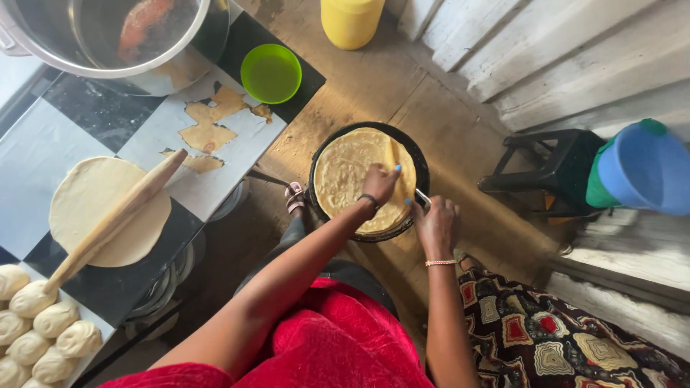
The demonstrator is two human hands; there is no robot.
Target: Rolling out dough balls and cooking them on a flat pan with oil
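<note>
A round flatbread [352, 172] lies in a black pan [420, 172] low on the wooden floor [381, 79], in front of the person's knees. One edge of the flatbread is lifted into a fold near its middle. The left hand [379, 184] rests on top of the flatbread, its fingers [392, 171] pressed together at the raised fold, apparently pinching it. The right hand [435, 224] sits at the near right rim of the pan, fingers curled shut around a thin metal tool [422, 196] whose tip reaches the flatbread's edge just beside the left hand.

To the left stands a bench [50, 129] covered in black and pale squares. On it lies a raw rolled-out dough round [86, 194] with a wooden rolling pin [115, 219] resting aslant across it. Near the bench's close corner sits a cluster of dough balls [43, 327]. Torn scraps of cooked flatbread [207, 133] lie farther up the bench, near a green bowl [271, 72] and a large metal pot [108, 36]. A yellow container [351, 21] stands on the floor beyond the pan. To the right is a black stool [553, 169] with a blue bucket [643, 169] beside it.
</note>
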